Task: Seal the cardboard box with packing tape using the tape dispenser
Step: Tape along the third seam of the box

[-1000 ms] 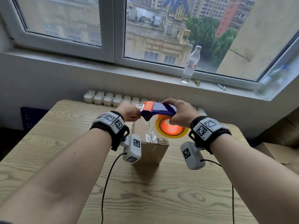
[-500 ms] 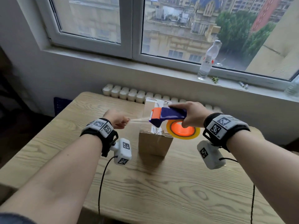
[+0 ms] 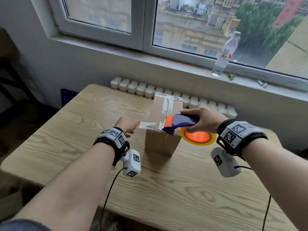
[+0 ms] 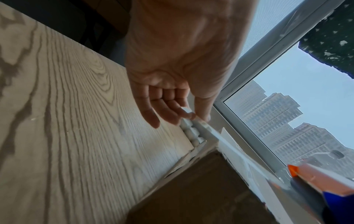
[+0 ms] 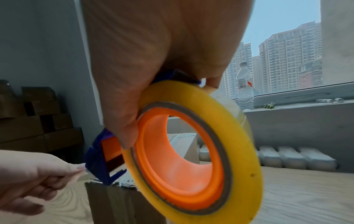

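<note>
A small cardboard box (image 3: 162,140) stands on the wooden table (image 3: 83,130), with clear tape (image 3: 168,104) running along its top seam. My right hand (image 3: 205,119) grips the blue and orange tape dispenser (image 3: 180,121) just above the box's near top edge; its yellow tape roll (image 5: 193,151) hangs beside the box. My left hand (image 3: 128,125) pinches the free end of a clear tape strip (image 3: 148,125) and holds it stretched to the left of the dispenser. In the left wrist view the strip (image 4: 229,145) runs from thumb and finger to the dispenser (image 4: 314,181).
A plastic water bottle (image 3: 224,54) stands on the windowsill (image 3: 183,67) behind the table. A white radiator (image 3: 133,87) runs along the table's far edge. Stacked cardboard boxes (image 5: 34,118) show at the left in the right wrist view. Cables hang from both wrists.
My left hand has drawn the tape end out leftward, away from the dispenser, lengthening the strip. The dispenser has come down toward the box's near top edge.
</note>
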{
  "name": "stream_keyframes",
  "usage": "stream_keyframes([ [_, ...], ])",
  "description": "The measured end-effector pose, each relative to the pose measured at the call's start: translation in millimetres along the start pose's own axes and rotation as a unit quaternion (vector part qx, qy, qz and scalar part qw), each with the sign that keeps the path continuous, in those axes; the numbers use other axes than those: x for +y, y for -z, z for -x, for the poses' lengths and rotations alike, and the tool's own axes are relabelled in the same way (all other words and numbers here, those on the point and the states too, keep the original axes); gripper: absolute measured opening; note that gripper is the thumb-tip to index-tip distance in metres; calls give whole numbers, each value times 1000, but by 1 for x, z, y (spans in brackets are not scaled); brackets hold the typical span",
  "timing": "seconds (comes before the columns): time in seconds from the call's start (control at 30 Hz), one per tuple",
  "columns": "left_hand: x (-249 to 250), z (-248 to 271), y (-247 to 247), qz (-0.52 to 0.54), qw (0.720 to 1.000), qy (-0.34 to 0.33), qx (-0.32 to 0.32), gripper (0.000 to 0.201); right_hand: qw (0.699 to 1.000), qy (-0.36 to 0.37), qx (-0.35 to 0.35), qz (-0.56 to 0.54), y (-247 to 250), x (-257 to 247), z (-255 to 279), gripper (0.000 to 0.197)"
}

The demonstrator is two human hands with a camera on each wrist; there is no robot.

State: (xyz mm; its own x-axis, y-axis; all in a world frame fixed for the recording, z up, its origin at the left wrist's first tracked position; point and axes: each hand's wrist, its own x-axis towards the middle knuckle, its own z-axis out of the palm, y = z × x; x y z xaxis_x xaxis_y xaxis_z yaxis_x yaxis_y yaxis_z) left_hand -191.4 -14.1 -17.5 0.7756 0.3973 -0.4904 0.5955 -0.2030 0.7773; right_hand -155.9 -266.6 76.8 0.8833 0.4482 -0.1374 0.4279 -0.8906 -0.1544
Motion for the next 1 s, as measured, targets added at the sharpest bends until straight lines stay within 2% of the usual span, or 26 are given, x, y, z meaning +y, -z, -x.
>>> stream_keyframes([
  [0.3, 0, -7, -4, 25, 999, 11, -34, 28, 1000, -7, -7, 1, -2, 5, -5, 68],
  [0.63, -8, -17, -16, -3, 998, 15, -59, 25, 999, -10, -37, 9, -2, 0, -6, 65],
  [0.7, -10, -17, -20, -8, 997, 2, -80, 29, 999, -9, -41, 14, -3, -2, -7, 65],
  [0.8, -15, -17, -30, -7, 994, 14, -109, 46, 999, -14, -52, 4, -5, -3, -8, 64],
  [1.0, -14, -15, -43, -26, 990, 52, -130, 42, 998, -24, -59, 8, -7, -2, -11, 66],
])
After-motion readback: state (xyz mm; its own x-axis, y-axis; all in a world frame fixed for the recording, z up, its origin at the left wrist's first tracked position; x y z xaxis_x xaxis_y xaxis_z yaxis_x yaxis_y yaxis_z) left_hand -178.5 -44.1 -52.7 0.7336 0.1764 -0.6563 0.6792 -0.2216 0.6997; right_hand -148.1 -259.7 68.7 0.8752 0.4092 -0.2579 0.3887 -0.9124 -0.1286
